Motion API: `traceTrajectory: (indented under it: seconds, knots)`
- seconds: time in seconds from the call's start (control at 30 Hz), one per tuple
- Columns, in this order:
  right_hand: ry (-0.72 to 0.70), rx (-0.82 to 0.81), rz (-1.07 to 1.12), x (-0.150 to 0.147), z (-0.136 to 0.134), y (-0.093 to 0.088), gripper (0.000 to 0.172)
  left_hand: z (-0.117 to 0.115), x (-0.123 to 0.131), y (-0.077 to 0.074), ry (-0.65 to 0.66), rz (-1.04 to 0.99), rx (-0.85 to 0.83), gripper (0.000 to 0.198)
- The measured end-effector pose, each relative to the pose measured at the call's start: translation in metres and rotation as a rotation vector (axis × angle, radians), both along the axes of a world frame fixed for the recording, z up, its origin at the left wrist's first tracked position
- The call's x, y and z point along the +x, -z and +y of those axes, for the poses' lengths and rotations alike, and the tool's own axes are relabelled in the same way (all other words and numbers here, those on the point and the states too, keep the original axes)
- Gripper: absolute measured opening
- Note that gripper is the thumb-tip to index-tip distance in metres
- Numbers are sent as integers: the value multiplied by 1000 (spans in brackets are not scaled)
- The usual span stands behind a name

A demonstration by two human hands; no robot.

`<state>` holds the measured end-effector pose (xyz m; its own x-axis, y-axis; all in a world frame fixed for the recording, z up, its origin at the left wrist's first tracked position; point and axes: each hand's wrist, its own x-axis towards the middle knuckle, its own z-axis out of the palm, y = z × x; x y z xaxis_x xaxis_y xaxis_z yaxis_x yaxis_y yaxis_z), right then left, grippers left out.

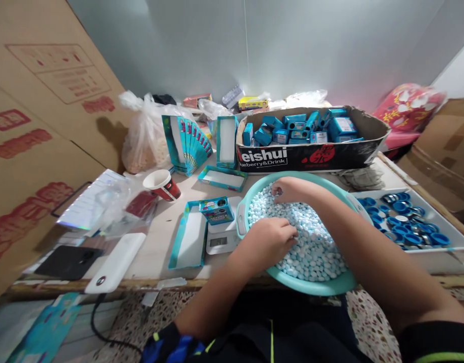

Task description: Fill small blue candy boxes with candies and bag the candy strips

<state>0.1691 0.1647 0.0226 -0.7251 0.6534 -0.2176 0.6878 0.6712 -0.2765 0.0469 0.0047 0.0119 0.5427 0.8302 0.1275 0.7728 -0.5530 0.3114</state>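
Note:
A turquoise basin [315, 290] full of small white and pale-blue candies [319, 252] stands before me. My right hand [292, 190] is over its far left part, fingers curled into a pinch just above the candies; what is between them is too small to make out. Nearer to me, my left hand [268, 241] rests over the left rim, its curled fingertips touching the candies and partly hidden. Left of the basin, a small blue printed box [217, 210] stands on a white digital scale [224, 231], whose display is lit too faintly to read.
An open shallow box [188, 242] lies left of the scale. Behind are a carton [311, 157] of blue boxes and a fan of blue cards [192, 146]. A paper cup [164, 186], power bank [116, 262] and phone [69, 262] lie left; a white tray [459, 242] of blue-rimmed caps is right.

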Motion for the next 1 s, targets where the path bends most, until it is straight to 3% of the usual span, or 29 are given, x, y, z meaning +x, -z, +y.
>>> traceTrajectory:
  seconds: [0.23, 0.4, 1.0]
  knots:
    - [27, -20, -41, -3, 2, 0, 24, -8, 7, -5, 23, 7, -93, 35]
    - [36, -13, -60, -5, 1, 0, 25, -10, 13, -3, -27, 2, -137, 32]
    - [56, 8, -97, -7, -12, -10, 27, -8, 10, 5, 14, -168, -146, 9]
